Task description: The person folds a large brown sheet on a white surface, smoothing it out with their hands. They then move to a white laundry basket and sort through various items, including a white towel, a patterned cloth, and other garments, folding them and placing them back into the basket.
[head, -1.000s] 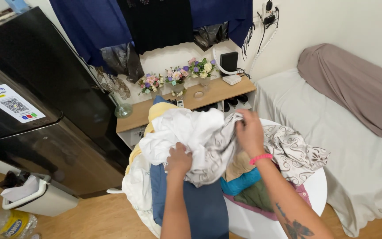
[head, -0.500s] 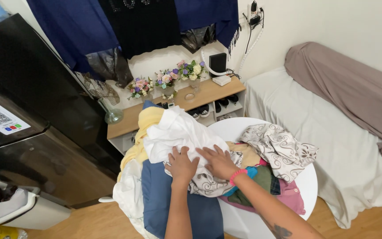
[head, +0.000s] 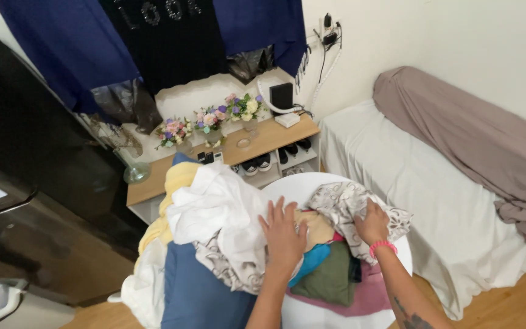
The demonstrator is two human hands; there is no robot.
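Observation:
A round white table (head: 299, 186) carries a heap of clothes. My left hand (head: 282, 234) lies flat, fingers spread, on a white garment (head: 214, 210) with a patterned underside at the heap's left. My right hand (head: 372, 224), with a pink wristband, grips a cream patterned cloth (head: 342, 204) at the heap's right. Between the hands lie a tan piece, a teal piece (head: 312, 259), a dark green piece (head: 333, 280) and a pink one (head: 369, 295). A blue garment (head: 196, 292) and a yellow one (head: 175, 183) hang off the left side.
A black fridge (head: 25, 183) stands at the left. Behind the table a low wooden shelf (head: 257, 143) holds flower pots, a small speaker and shoes below. A white-covered couch (head: 409, 183) with a mauve blanket (head: 476, 140) fills the right. Dark blue curtains hang above.
My right hand moved from the white garment rightward onto the cream patterned cloth and took hold of it. My left hand went on pressing the white garment down. The view tilted slightly.

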